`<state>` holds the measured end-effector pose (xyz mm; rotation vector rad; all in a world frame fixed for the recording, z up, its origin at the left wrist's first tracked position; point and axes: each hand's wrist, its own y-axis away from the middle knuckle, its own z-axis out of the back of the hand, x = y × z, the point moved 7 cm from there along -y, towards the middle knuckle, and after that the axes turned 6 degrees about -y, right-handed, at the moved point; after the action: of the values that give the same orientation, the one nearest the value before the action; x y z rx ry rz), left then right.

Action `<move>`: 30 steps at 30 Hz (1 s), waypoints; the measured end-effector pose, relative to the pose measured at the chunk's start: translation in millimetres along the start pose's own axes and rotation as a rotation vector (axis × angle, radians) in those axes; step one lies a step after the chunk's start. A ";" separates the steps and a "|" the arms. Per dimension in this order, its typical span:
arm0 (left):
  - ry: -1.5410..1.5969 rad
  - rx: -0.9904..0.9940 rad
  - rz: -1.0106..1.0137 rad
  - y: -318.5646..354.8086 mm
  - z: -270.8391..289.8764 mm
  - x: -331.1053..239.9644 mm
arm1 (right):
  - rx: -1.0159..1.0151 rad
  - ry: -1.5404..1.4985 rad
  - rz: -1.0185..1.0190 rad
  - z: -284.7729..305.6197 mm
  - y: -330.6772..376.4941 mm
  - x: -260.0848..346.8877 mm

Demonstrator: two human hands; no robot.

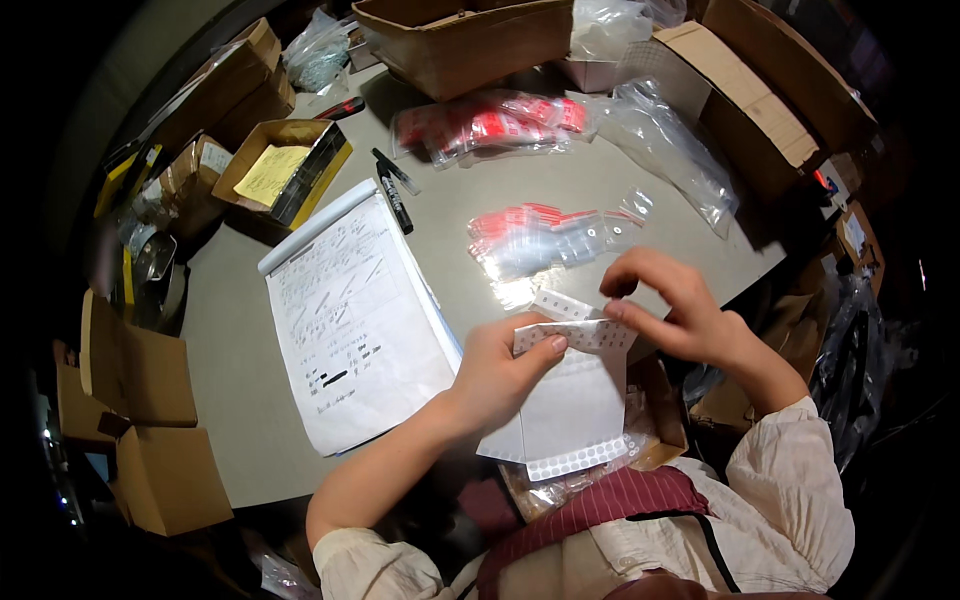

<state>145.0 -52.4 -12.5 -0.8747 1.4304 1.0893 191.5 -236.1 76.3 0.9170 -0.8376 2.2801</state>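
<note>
Holding a sticker sheet [572,400] in both hands' grip over a cluttered grey table [230,340].

This looks like a packing room or stockroom. A grey worktop [250,340] is ringed by brown cardboard boxes [455,40], some open and some folded flat. Heaps of small clear plastic bags [545,240] with red strips lie on it, and bigger clear bags [670,150] too. A sheet of paper [350,320] with a list sits beside black marker pens [393,198]. A small box [285,170] holds yellow notes.
</note>
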 end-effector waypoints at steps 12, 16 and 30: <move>-0.075 -0.071 0.043 1.0 0.2 -5.8 | -0.042 0.357 0.088 -21.8 22.1 4.4; 0.008 -0.077 0.081 1.3 -1.8 -5.3 | -0.116 0.392 0.110 -29.4 24.3 3.7; 0.198 -0.047 0.166 -1.7 3.9 -2.1 | -0.128 0.553 0.375 -37.4 31.9 4.8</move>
<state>148.2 -49.3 -10.7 -0.9307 1.6713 1.1898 151.9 -229.5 47.4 0.0488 -0.9362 2.5647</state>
